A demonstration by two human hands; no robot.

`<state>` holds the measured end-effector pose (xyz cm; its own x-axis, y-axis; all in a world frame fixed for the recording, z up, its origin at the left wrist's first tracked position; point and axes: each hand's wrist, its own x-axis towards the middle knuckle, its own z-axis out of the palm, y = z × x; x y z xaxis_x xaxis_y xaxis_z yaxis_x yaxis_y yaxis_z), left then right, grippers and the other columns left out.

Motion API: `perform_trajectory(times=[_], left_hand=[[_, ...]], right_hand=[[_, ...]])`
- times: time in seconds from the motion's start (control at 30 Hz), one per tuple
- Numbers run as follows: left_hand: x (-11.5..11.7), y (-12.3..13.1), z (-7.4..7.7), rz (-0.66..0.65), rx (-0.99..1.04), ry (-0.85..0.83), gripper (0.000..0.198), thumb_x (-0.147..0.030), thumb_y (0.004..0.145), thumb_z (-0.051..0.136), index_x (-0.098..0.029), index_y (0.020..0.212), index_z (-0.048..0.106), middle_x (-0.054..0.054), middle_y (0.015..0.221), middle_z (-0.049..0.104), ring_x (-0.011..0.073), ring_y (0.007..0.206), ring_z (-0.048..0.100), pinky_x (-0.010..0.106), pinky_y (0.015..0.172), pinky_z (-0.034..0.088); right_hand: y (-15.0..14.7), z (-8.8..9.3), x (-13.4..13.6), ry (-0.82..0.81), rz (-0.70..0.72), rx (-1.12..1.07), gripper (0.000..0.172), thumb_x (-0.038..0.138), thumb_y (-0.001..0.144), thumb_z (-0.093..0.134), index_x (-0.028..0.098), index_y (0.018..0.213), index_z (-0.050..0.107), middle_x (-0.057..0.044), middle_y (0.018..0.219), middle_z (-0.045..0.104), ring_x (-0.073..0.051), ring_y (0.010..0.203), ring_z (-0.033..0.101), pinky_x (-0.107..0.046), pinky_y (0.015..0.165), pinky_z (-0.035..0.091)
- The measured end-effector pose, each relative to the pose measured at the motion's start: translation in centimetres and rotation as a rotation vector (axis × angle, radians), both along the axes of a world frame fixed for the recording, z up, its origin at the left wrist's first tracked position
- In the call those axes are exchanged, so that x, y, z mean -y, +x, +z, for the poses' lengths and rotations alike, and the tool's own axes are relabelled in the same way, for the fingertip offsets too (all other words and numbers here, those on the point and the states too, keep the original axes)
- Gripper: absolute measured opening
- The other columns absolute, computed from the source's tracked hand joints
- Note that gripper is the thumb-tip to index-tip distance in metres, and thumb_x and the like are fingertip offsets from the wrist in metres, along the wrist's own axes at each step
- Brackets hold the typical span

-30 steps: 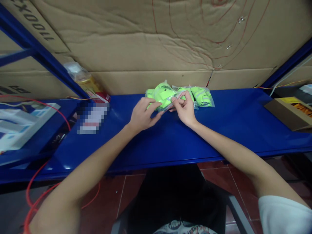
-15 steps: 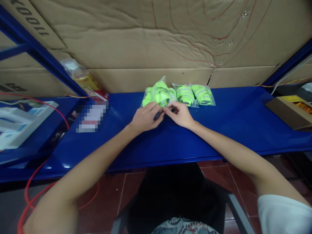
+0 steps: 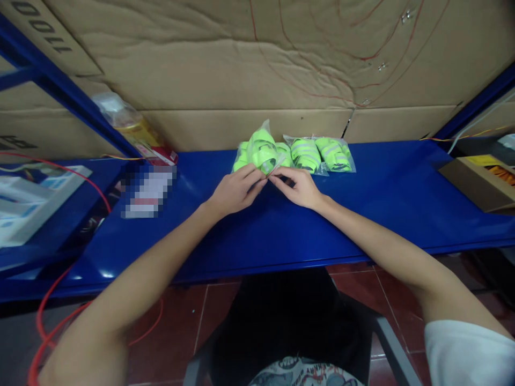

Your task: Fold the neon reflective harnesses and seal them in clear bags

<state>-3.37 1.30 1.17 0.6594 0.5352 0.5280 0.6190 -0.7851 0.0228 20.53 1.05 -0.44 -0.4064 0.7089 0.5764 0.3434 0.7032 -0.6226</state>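
A clear plastic bag of neon-green reflective bands point(image 3: 260, 151) lies on the blue shelf point(image 3: 362, 214) near the cardboard back wall. My left hand point(image 3: 235, 190) and my right hand point(image 3: 298, 187) meet at the bag's near edge, and the fingertips of both pinch that edge. A second clear bag of green bands point(image 3: 319, 154) lies just to the right, apart from my hands.
A bottle wrapped in plastic point(image 3: 129, 128) leans at the back left, beside a blurred card point(image 3: 147, 190). White boxes point(image 3: 32, 198) and a red cable point(image 3: 60, 289) are at the left. An open cardboard box point(image 3: 478, 182) sits at the right.
The bag moved off the second bag and now lies nearer me to its left. Both hands came together at its near edge, from holding it higher a second ago.
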Motion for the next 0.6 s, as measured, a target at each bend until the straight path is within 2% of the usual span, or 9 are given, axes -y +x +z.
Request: perform_trajectory(times=[0.2,0.43,0.6], left_hand=[[-0.2,0.0,0.0,-0.092,0.052,-0.038,0.027,-0.035,0.114,0.043,-0.021,0.102,0.062,0.006,0.094,0.063,0.0188,0.081,0.06,0.032,0.072,0.049],[-0.2,0.8,-0.5,-0.055,-0.013,0.053,0.019,-0.027,0.11,0.047,-0.021,0.096,0.057,0.005,0.088,0.065,0.0192,0.081,0.062,0.032,0.072,0.048],[-0.3,0.9,-1.2,-0.011,-0.02,0.116,0.017,-0.025,0.106,0.048,-0.021,0.091,0.054,0.004,0.084,0.064,0.0182,0.077,0.061,0.031,0.067,0.046]], right_hand=[[-0.5,-0.3,0.1,0.02,-0.04,-0.081,0.022,0.035,0.102,0.062,0.02,0.098,0.078,-0.002,0.091,0.08,-0.014,0.071,0.068,-0.026,0.066,0.058],[-1.2,-0.4,0.2,-0.056,-0.159,-0.121,0.012,0.026,0.083,0.069,0.019,0.073,0.069,0.0,0.073,0.073,-0.013,0.061,0.063,-0.026,0.061,0.052],[-1.5,-0.3,0.4,-0.004,-0.179,-0.102,0.013,0.023,0.083,0.067,0.02,0.07,0.066,0.0,0.073,0.072,-0.014,0.064,0.062,-0.027,0.065,0.049]])
